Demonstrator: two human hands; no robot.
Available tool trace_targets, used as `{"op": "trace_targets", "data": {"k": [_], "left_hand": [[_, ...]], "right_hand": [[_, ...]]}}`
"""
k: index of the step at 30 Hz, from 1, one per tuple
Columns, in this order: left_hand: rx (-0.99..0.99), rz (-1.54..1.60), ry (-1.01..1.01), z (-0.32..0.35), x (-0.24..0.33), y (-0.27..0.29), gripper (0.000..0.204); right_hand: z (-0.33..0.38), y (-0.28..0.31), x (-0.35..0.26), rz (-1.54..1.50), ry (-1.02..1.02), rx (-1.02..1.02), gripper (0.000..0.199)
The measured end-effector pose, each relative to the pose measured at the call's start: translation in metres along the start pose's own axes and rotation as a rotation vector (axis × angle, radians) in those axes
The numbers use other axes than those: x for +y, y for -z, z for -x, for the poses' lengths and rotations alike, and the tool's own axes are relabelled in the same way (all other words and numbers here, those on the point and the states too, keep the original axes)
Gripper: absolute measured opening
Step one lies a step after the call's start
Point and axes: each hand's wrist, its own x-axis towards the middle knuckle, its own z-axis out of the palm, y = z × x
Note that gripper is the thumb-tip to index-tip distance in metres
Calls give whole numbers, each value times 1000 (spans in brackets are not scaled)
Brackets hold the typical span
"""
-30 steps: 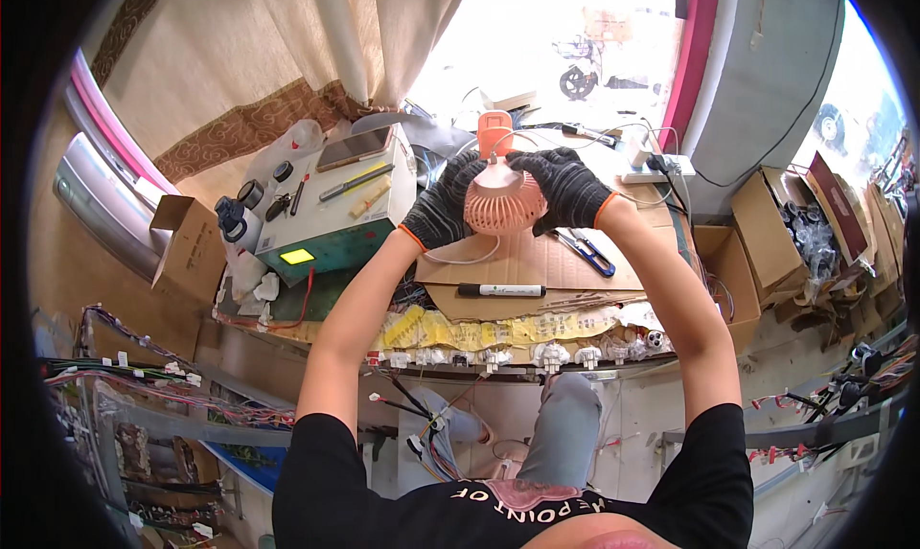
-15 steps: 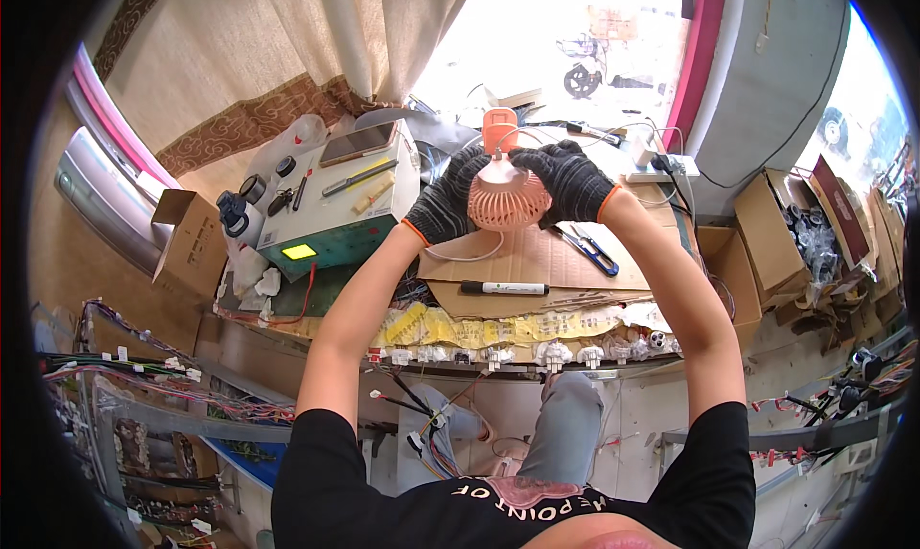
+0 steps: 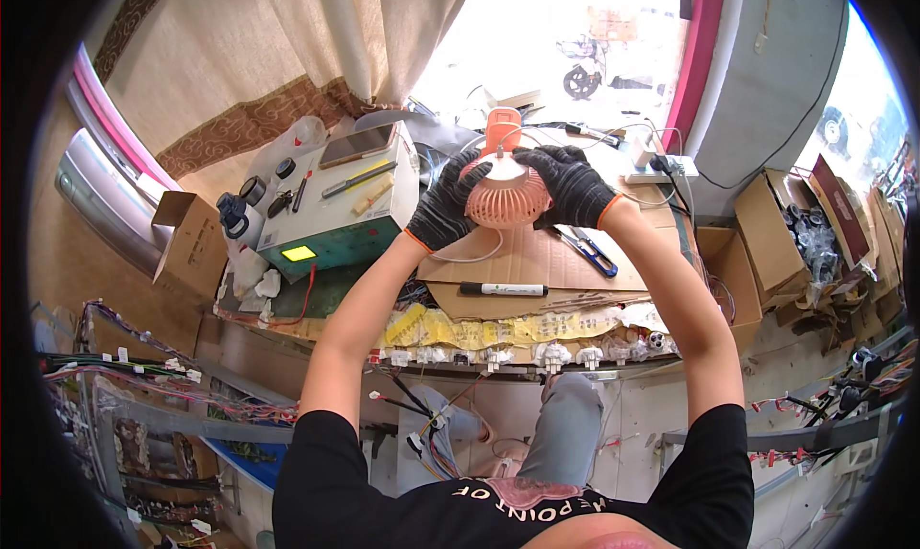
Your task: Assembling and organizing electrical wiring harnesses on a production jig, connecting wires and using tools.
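Hardly shifted since the earlier frames: same raised hold on the fan, with only a slight drift of the whole view and the gloved fingers a little rearranged on the grille

Cluttered workbench topped with flat brown cardboard sheet (image 3: 537, 262), running left to right below a bright window; beige curtain with brown patterned band (image 3: 287, 60) hanging far left, pink window frame (image 3: 704, 60) far right. Pale grey box-shaped bench instrument with a lit yellow-green display (image 3: 331, 214) on the left of the bench, small tools lying on its top. Black marker pen with white barrel (image 3: 503, 288) lying left to right on the near part of the cardboard; blue-handled cutters (image 3: 589, 252) just right of centre. Open brown cardboard box (image 3: 192, 242) at far left, more brown cartons (image 3: 776, 233) at right. Bundles of coloured wires (image 3: 144, 377) on a rack at near left, yellow strip of labels (image 3: 450, 329) along the near bench edge

Small salmon-pink round handheld fan with ribbed plastic grille (image 3: 506, 196) held above the far middle of the bench, between both hands. Round grille facing toward the wearer and slightly down; long axis running away toward the window, orange handle at the far end

Left hand in a black knit glove (image 3: 446, 209) closed around the left side of the grille; right hand in a black knit glove with orange cuff (image 3: 573, 185) wrapped over the top and right side, fingers curled onto the rim
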Motion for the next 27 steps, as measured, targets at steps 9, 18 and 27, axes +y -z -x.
{"op": "trace_targets", "data": {"k": [9,18,27], "left_hand": [[-44,-1,199,-3,-16,0,60],[-142,-5,670,-46,-70,8,70],[-540,-116,781,-81,-81,22,89]], "right_hand": [[12,-3,2,-85,-186,243,98],[9,-43,34,-341,-533,231,84],[-7,-59,27,-200,-420,203,35]]}}
